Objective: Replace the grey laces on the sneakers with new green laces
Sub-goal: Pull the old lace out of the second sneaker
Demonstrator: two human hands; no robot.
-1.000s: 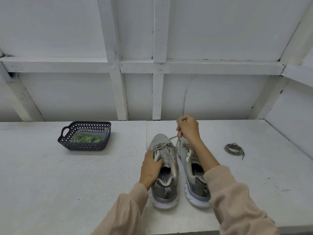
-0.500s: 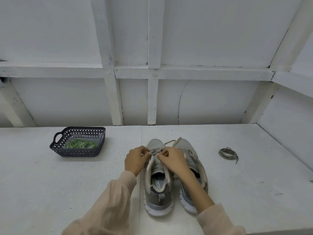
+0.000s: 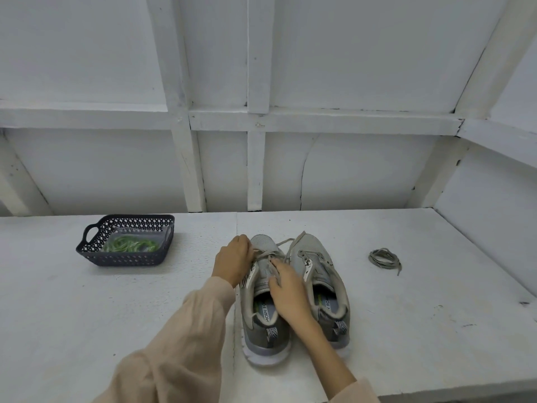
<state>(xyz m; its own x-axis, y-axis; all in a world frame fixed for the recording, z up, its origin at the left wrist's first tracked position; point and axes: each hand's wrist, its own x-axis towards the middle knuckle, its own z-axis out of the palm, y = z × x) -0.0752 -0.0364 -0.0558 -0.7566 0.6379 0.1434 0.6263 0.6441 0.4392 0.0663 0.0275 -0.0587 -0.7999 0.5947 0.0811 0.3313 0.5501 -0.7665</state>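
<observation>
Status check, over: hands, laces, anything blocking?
Left hand pinches grey lace near toe of left sneaker; right hand on its eyelets, grip unclear. Right sneaker unlaced, removed lace coiled aside. Green laces in basket. Nothing blocking.

The left sneaker's insole (image 3: 265,312), just below the right hand (image 3: 286,289), shows "MORY FO" in dark letters (the rest is hidden by the hand). The right sneaker's insole (image 3: 326,305), just right of that hand, reads "Y FOA". Beside the left hand (image 3: 232,260), a white side strip (image 3: 248,277) bears lettering too blurred to read.
</observation>
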